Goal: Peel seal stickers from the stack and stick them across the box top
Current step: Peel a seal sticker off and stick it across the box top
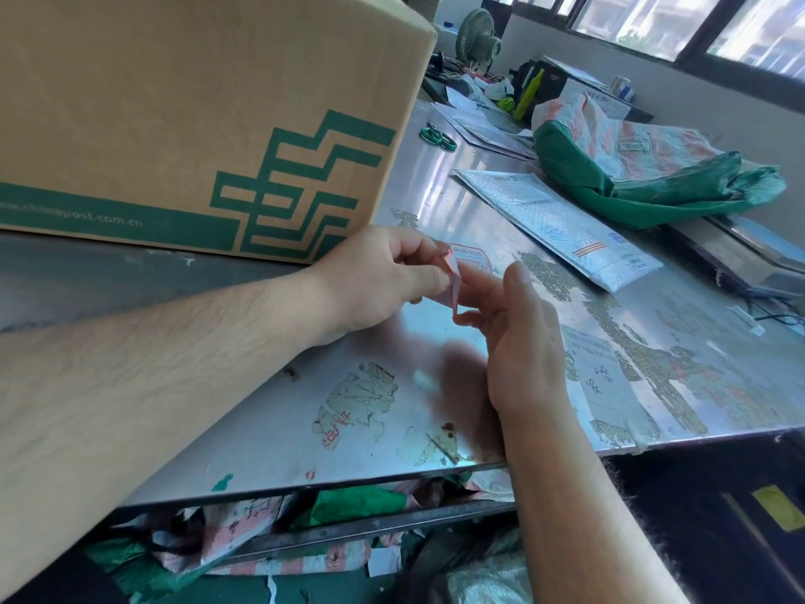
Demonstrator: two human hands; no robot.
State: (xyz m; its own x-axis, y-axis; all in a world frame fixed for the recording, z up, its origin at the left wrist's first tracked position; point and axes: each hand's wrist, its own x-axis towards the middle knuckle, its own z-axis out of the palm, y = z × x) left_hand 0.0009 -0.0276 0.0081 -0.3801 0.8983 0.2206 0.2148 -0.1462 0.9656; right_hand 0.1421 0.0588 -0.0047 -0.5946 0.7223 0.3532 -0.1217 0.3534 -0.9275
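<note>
One small red-and-white seal sticker stack [464, 265] sits pinched between both hands just in front of the box's lower right corner. The left hand [379, 276] grips its near edge with thumb and fingers; the right hand [518, 337] pinches its lower corner, other fingers loosely spread. Its print is too small to read. The single cardboard box [196, 111], cut off at the left and top, reads "chinapost.com.cn". Right of the box lie one padded envelope [557, 228], one pair of green scissors [438, 137] and a metal table [435, 355].
</note>
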